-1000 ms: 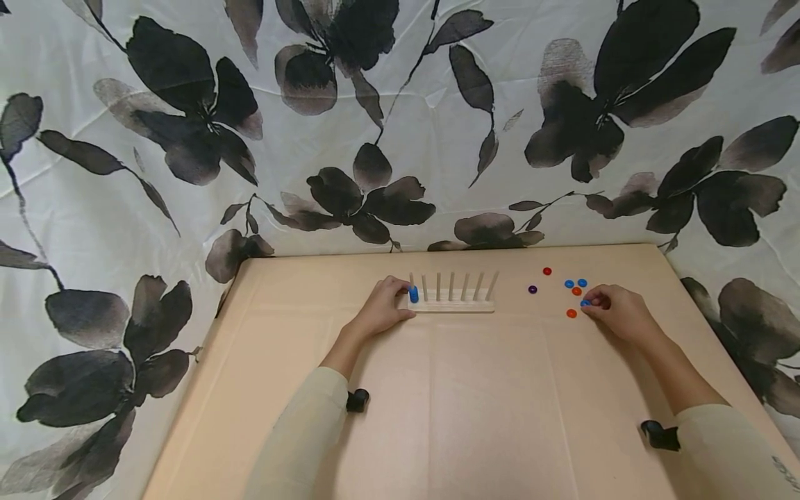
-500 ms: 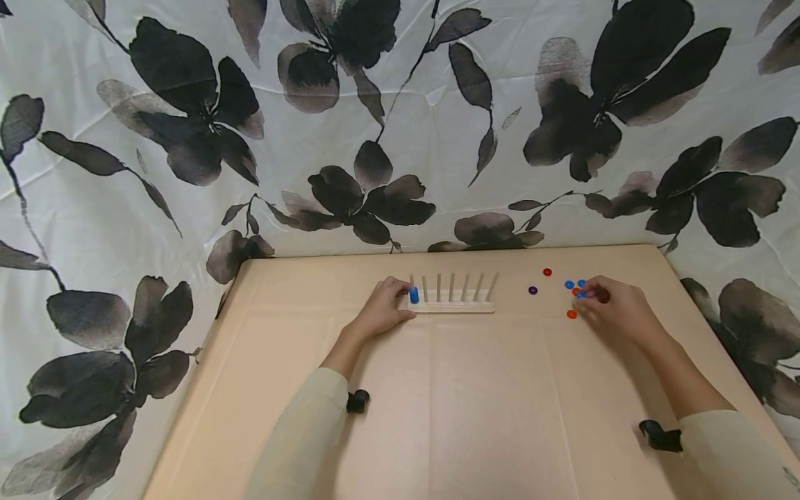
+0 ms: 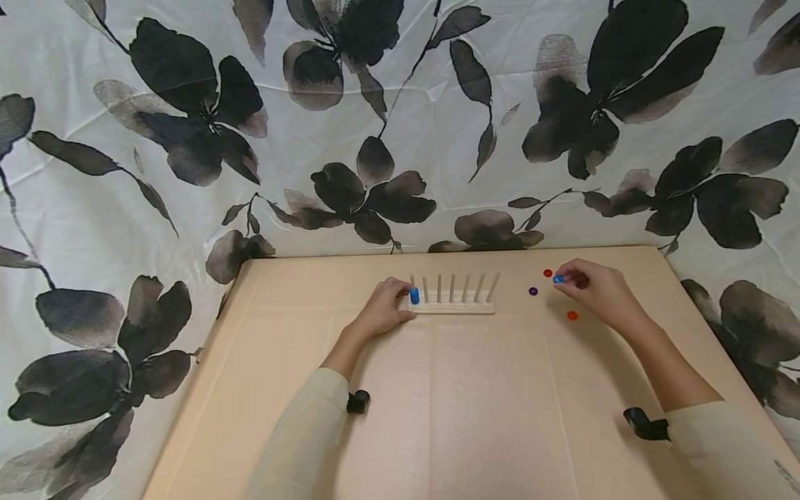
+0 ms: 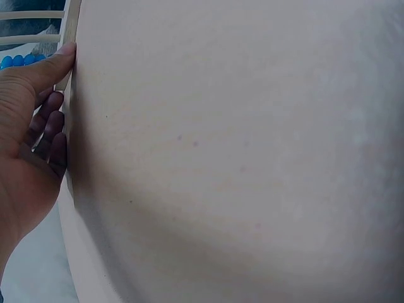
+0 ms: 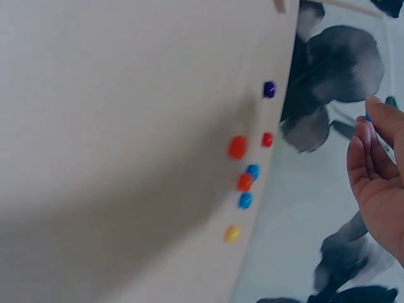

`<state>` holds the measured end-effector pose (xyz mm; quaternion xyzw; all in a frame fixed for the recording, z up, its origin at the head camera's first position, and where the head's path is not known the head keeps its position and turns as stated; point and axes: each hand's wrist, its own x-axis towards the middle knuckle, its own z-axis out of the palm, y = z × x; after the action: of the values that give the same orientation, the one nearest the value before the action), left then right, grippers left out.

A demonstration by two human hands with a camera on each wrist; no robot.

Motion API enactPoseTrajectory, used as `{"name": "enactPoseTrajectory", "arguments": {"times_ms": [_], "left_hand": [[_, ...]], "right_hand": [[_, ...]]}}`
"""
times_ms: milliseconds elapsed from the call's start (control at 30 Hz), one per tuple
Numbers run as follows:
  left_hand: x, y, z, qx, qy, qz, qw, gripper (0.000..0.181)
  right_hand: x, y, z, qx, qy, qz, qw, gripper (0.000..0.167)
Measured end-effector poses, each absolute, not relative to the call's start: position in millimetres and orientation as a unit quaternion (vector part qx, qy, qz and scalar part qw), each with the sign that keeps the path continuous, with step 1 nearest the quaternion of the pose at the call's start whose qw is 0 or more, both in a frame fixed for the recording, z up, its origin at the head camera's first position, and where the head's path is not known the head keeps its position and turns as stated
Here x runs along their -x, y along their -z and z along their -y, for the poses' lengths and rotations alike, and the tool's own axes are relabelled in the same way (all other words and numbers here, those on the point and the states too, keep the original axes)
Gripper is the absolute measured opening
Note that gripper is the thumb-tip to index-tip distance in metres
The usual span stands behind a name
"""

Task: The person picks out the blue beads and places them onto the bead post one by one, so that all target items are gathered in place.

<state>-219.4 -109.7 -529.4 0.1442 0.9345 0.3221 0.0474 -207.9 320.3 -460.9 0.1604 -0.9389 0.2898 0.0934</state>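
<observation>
A wooden peg rack [image 3: 456, 309] with several upright pegs stands near the table's back edge. Its leftmost peg carries a stack of blue beads [image 3: 414, 296]. My left hand [image 3: 386, 305] grips the rack's left end, thumb on the front of the base; the left wrist view shows this thumb [image 4: 53, 66] against the wood beside the beads. Above the table on the right, my right hand [image 3: 596, 292] pinches a blue bead [image 3: 557, 278] between thumb and fingertips. In the right wrist view only a sliver of that bead shows at the fingertips.
Loose beads lie right of the rack: purple [image 3: 533, 292], red [image 3: 547, 273] and orange [image 3: 572, 315]. The right wrist view adds two blue beads, another orange bead [image 5: 245, 183] and a yellow bead [image 5: 232, 233]. A floral cloth [image 3: 375, 104] hangs behind the table.
My right hand has lifted the blue bead off the table and carried it left and toward the back, over the other beads. My left hand stays on the rack.
</observation>
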Motion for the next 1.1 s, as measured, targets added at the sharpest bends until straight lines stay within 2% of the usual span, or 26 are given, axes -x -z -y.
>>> {"name": "enactPoseTrajectory", "arguments": {"times_ms": [133,367,1100], "left_hand": [[219.4,530.3,109.3,-0.147,-0.320,-0.935,0.046,0.058],[218.6,529.5,109.8,-0.149,-0.324,-0.933,0.048,0.059],[225.3,527.7,107.9,-0.139,-0.328,-0.933,0.052,0.059]], "right_hand": [[210.5,447.1,-305.0,-0.180,-0.292,0.934,0.099,0.015],[215.4,426.4,-273.7,-0.207,-0.316,0.923,0.074,0.017],[249.1,413.4,-171.0,-0.304,-0.335,0.891,0.047,0.013]]}}
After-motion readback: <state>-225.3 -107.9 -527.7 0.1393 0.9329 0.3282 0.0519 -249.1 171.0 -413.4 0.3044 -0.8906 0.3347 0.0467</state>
